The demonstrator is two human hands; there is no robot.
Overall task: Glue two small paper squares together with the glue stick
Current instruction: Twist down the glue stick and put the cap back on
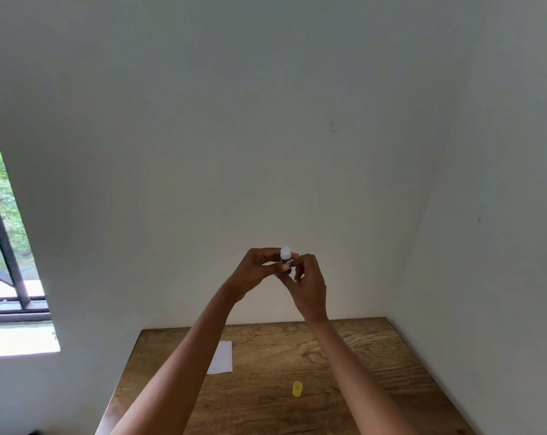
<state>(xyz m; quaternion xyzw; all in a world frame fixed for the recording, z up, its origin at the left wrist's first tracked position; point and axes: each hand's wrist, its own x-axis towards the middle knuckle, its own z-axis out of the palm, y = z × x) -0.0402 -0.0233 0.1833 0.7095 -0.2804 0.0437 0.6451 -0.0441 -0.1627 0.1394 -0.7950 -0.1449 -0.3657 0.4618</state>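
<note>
Both hands are raised in front of the white wall, well above the table. Between them is a small glue stick point(286, 258) with a blue body and a white top, held upright. My left hand point(256, 271) pinches its body from the left. My right hand point(308, 284) grips its lower end from the right. The yellow cap point(297, 389) lies on the wooden table point(353, 381), off the stick. A white paper piece point(223, 359) lies flat on the table at the left, partly hidden by my left forearm.
The table stands in a corner, with white walls behind it and to the right. A barred window point(5, 240) opens in the wall at the left.
</note>
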